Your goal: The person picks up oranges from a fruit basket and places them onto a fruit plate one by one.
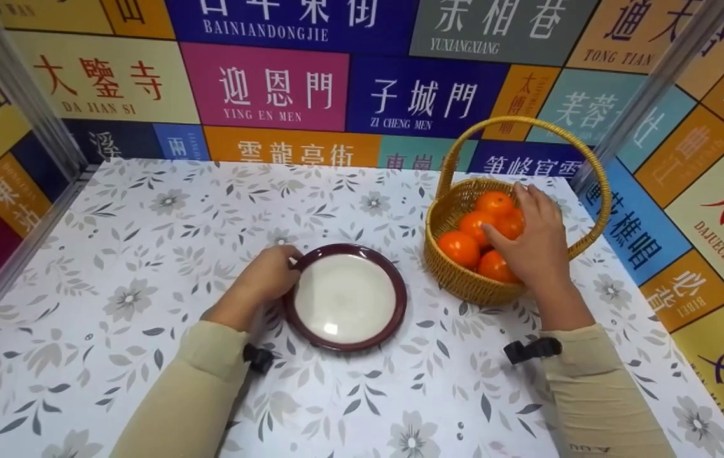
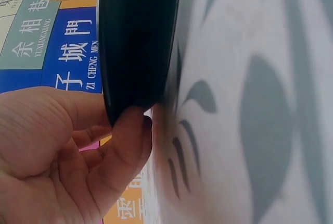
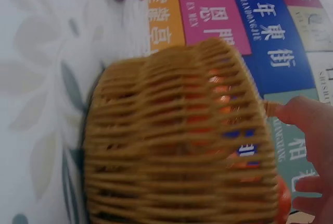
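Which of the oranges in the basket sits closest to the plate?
The leftmost orange in the head view: it lies on the side of the basket facing the plate, while the other four visible oranges sit farther right.

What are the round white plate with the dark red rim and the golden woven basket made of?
The round white plate with the dark red rim looks like smooth glazed ceramic, maybe plastic: it reflects a bright spot. The golden woven basket seems slightly glossy wicker, perhaps plastic: ridged strands interlace.

Pink wall panel (image 1: 265, 87): "YING EN MEN"; gray panel (image 1: 495, 32): "YUXIANGXIANG".
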The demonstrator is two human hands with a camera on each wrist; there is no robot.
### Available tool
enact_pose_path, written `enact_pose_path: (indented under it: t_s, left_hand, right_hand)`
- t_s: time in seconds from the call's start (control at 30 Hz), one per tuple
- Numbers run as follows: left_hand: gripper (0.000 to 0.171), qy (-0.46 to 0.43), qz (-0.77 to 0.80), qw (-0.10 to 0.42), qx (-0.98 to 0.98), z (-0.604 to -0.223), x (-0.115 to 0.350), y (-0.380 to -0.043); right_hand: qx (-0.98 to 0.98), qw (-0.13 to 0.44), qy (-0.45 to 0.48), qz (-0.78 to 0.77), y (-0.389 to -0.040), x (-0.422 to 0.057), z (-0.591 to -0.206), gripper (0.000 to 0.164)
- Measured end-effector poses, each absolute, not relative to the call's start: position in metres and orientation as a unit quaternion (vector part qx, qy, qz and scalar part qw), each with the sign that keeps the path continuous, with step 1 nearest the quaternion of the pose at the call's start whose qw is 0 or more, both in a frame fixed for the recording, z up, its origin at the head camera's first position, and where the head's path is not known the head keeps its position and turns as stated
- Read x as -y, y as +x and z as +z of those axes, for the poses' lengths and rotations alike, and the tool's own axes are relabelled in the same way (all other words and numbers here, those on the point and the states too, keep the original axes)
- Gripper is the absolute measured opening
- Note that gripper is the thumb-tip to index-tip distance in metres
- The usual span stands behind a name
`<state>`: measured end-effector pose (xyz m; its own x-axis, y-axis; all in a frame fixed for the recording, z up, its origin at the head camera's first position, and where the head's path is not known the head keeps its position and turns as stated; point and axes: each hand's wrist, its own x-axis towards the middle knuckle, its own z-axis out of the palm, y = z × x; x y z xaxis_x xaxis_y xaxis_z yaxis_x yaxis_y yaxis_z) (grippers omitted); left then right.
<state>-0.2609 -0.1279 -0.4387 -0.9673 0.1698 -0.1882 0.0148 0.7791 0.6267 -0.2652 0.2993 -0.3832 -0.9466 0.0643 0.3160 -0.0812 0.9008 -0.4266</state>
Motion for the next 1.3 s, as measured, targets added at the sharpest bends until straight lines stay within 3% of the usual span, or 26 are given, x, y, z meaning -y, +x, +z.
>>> enact_pose_path:
  t_s: [0.4, 1.3]
  left_hand:
    - [0.033, 0.048, 0.338, 0.127, -0.931, -0.440, 0.129, -0.261]
    - [0.039, 0.045, 0.336, 0.135, -0.931, -0.436, 0.129, -0.259]
  right_hand:
    - [0.972, 0.086, -0.062, 0.211, -0.272, -0.308, -0.395, 0.094]
    - [0.965, 0.089, -0.084, 0.232, -0.271, -0.307, -0.390, 0.085]
